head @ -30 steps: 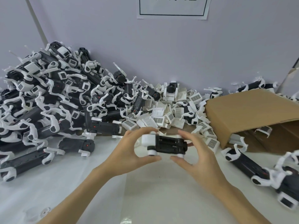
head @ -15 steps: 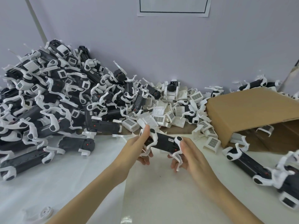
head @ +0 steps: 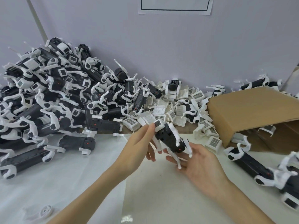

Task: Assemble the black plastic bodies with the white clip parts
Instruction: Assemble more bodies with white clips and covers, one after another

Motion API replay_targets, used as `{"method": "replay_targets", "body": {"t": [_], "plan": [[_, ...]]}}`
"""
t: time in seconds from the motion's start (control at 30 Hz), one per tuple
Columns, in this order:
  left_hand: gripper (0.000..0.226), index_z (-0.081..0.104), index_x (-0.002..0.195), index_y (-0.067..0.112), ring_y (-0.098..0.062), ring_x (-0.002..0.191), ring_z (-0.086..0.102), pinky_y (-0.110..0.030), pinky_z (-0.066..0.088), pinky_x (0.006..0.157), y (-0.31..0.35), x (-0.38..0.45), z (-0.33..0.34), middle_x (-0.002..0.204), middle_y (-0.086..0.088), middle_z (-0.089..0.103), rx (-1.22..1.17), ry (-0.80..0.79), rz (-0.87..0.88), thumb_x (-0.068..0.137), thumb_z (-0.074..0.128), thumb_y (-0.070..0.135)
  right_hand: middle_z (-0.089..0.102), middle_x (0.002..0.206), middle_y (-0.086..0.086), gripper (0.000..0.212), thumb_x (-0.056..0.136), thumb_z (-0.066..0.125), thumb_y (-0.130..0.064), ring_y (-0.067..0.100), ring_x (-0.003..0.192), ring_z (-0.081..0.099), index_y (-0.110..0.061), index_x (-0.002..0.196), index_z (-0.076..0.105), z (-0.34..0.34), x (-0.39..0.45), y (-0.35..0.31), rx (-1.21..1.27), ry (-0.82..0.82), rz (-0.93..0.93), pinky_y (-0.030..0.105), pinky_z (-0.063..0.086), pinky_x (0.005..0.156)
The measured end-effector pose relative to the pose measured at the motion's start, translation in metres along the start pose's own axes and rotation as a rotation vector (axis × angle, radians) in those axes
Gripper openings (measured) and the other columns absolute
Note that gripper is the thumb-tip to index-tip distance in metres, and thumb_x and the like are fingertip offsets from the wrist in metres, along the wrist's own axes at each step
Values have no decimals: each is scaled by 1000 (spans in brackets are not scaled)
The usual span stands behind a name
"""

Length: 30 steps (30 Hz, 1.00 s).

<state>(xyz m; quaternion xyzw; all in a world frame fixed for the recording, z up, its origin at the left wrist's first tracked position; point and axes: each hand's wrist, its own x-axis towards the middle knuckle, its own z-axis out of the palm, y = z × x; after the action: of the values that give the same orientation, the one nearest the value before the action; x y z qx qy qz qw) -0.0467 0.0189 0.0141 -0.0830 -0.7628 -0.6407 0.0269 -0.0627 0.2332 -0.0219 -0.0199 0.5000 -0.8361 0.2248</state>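
Observation:
I hold one black plastic body [head: 168, 137] above the white table, tilted with its upper end to the left. White clip arms [head: 175, 132] are fitted on it and stick out downward. My left hand [head: 140, 143] pinches the white-capped upper end between thumb and forefinger. My right hand [head: 199, 162] lies palm up under the lower end, fingers nearly straight, the body resting on its fingertips. Loose white clip parts [head: 163, 111] lie heaped behind my hands.
A large pile of black bodies with white clips [head: 48, 97] fills the left and back. A cardboard box [head: 252, 110] lies on its side at the right, with more assembled units [head: 252, 164] in front of it. A small white round part [head: 46, 211] sits near left.
The body has turned from level to tilted, its left end raised. My right hand has let go of its grip and opened beneath the body; my left hand moved to the upper end.

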Motion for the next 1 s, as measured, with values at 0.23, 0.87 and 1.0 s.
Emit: {"method": "replay_targets", "body": {"t": [0.23,0.87,1.0], "plan": [[98,69,123,37,-17,100,71,-34,45,93,-1,4,2,106,0,77,-131,143,-260,64,38,108,63,143,-3,63,93,68,-23,18,135,58,-40,151,50,3,-4,5,-436,-29,-464,37,50,104],[32,63,108,24,-12,70,64,-22,46,55,-30,2,-5,92,5,73,-103,411,193,99,58,54,36,161,-27,68,106,59,-25,-2,148,36,-41,162,24,11,4,22,-1062,-91,-638,25,34,121],[38,62,81,13,-18,71,49,-33,34,62,-35,4,-16,89,-21,59,-163,560,124,93,56,49,47,154,-24,53,110,50,-28,-1,143,43,-34,160,34,10,14,12,-1044,-105,-615,17,39,112]]}}
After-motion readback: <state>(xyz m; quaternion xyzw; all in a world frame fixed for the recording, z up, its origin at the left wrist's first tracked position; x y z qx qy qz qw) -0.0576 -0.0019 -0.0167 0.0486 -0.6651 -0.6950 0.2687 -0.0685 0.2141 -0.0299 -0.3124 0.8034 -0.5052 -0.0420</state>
